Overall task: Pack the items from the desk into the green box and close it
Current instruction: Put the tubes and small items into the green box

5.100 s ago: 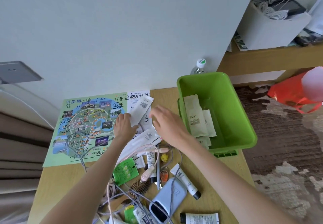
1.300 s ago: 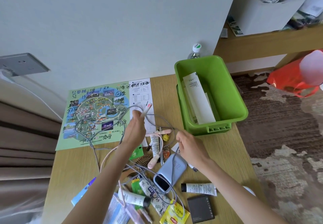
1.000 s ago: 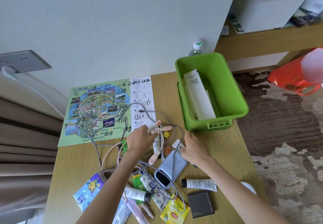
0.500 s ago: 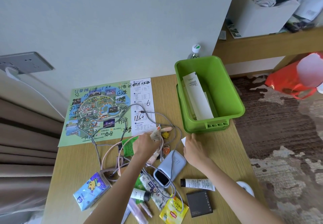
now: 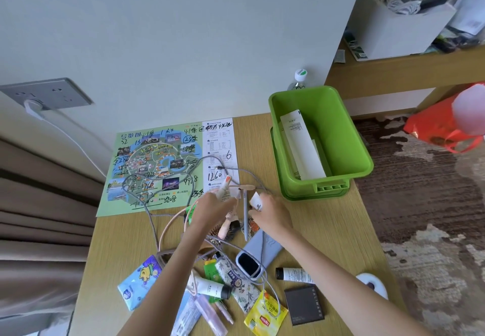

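Observation:
The green box (image 5: 338, 123) stands open at the desk's back right corner, with long white paper packets (image 5: 301, 149) lying inside. Just in front of it and to its left, both hands are in a pile of small items. My left hand (image 5: 212, 211) grips a small white tube with a pink-red tip (image 5: 226, 184). My right hand (image 5: 271, 213) pinches a small white tube (image 5: 256, 200) between thumb and fingers. A grey pen (image 5: 245, 215) lies between the hands, and a grey cable (image 5: 147, 204) loops over the pile.
A marked-up paper map (image 5: 160, 162) lies at the back left. Nearer me are a blue power bank (image 5: 258, 253), a tissue pack (image 5: 139, 280), a floral pouch (image 5: 236, 280), tubes (image 5: 294, 274), a black compact (image 5: 304, 305) and a Lipton tea bag (image 5: 265, 314). A water bottle (image 5: 298, 79) stands behind the box.
My left hand came down from holding the cable up and now rests in the pile with the tube. My right hand left the power bank and picked up the small white tube.

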`<state>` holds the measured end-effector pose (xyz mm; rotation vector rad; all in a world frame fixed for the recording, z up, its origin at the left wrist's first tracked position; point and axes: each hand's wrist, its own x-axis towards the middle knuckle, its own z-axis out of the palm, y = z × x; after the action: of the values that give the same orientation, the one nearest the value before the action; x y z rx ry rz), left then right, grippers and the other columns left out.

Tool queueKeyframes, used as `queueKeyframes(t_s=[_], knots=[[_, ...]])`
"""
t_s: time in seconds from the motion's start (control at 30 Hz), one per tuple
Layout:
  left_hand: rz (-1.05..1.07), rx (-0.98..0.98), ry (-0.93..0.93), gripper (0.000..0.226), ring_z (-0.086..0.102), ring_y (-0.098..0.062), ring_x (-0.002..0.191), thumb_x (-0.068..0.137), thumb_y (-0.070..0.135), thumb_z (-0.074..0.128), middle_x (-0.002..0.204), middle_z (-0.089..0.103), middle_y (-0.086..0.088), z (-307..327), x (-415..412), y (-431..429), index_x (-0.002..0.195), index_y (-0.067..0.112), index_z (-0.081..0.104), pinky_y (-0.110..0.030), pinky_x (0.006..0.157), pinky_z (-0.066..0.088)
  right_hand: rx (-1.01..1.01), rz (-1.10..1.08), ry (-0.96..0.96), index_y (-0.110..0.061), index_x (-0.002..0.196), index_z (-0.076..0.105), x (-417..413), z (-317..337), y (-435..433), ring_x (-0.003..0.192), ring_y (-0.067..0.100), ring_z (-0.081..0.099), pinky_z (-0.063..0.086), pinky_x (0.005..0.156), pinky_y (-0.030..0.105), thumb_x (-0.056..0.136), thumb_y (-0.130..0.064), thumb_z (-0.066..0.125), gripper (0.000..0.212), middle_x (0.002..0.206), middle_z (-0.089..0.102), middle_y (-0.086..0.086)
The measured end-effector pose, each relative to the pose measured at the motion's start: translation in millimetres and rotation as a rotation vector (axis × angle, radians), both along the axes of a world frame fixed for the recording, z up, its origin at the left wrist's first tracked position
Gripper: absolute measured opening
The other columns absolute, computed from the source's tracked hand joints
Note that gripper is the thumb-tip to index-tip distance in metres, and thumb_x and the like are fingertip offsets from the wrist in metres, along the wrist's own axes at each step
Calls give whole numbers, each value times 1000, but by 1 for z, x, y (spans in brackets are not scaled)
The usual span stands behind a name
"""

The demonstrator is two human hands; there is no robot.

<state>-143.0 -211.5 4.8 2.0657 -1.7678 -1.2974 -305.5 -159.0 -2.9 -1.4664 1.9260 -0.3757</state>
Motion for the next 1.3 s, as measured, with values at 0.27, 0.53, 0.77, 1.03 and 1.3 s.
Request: queueKeyframes(t_s=[0.27, 0.53, 0.77, 1.03, 1.3], knots=[[62, 24, 69, 21, 44, -12, 47, 86, 27, 65, 63, 54, -3, 17, 23, -3, 75, 16, 51, -20, 40, 39, 80, 49, 233, -15, 65, 42, 36, -16, -12, 55, 18, 46, 22, 40, 25, 85, -40, 69, 42, 65, 47, 0], [166, -36, 235, 22, 52, -14, 51, 85, 25, 69, 69, 60, -4, 33, 27, 0, 77, 12, 53, -24, 48, 42, 250, -95, -194, -18, 51, 37, 31, -9, -20, 39, 14, 32, 19, 41, 21, 77, -17, 63, 37, 42, 36, -6], [141, 60, 324, 24, 48, -4, 44, 87, 23, 69, 62, 57, 3, 41, 22, 4, 74, 14, 51, -16, 40, 37, 298, -173, -711, -5, 67, 61, 0, 31, -21, 36, 13, 43, 31, 37, 21, 81, -8, 64, 15, 56, 57, 11], [50, 171, 318, 17, 43, -7, 49, 88, 13, 64, 62, 51, 2, 43, 13, 15, 73, 12, 55, -15, 44, 40, 251, -166, -731, 10, 97, 66, 3, 42, -17, 66, 20, 62, 53, 76, 28, 77, -36, 79, 52, 59, 54, 16], [160, 170, 416, 18, 43, -2, 41, 86, 15, 68, 56, 52, 5, 46, 18, 17, 69, 11, 63, -16, 42, 38, 375, -107, -677, 7, 73, 62, -4, 37, -7, 63, 9, 68, 49, 64, 17, 67, -49, 83, 60, 82, 63, 19]])
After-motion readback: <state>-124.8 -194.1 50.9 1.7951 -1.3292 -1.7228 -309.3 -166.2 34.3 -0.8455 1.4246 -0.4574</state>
